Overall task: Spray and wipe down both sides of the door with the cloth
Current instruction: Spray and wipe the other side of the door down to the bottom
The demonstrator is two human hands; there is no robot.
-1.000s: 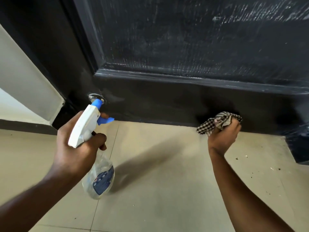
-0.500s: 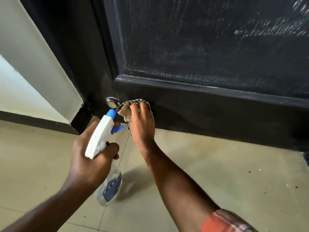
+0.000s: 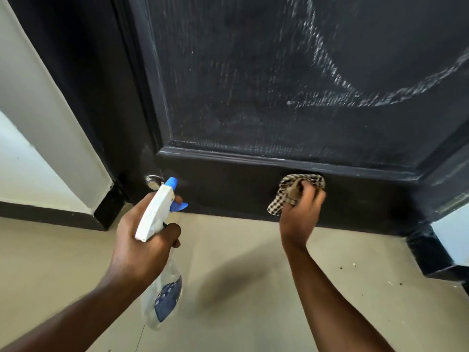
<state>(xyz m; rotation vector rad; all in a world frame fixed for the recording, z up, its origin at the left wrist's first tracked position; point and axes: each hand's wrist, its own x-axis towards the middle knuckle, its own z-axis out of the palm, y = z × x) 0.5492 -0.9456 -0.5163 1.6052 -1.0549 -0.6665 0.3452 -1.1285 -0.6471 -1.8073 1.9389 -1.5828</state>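
A black panelled door (image 3: 279, 85) fills the upper view, with whitish wipe streaks on its recessed panel. My right hand (image 3: 300, 213) presses a bunched checked cloth (image 3: 291, 191) against the door's bottom rail, just under the panel moulding and right of centre. My left hand (image 3: 144, 240) grips a clear spray bottle (image 3: 166, 288) by its white trigger head. The bottle's blue nozzle points at the door's lower left corner and the bottle hangs above the floor.
A small round metal door stop (image 3: 153, 181) sits at the door's lower left, just beyond the nozzle. Beige floor tiles (image 3: 241, 288) with scattered crumbs lie below. White wall (image 3: 33, 123) with a dark skirting stands at left, and a black frame base (image 3: 429, 252) at right.
My right hand has slid the cloth along the bottom rail from the lower left corner by the door stop to right of centre. My left hand has kept hold of the bottle.
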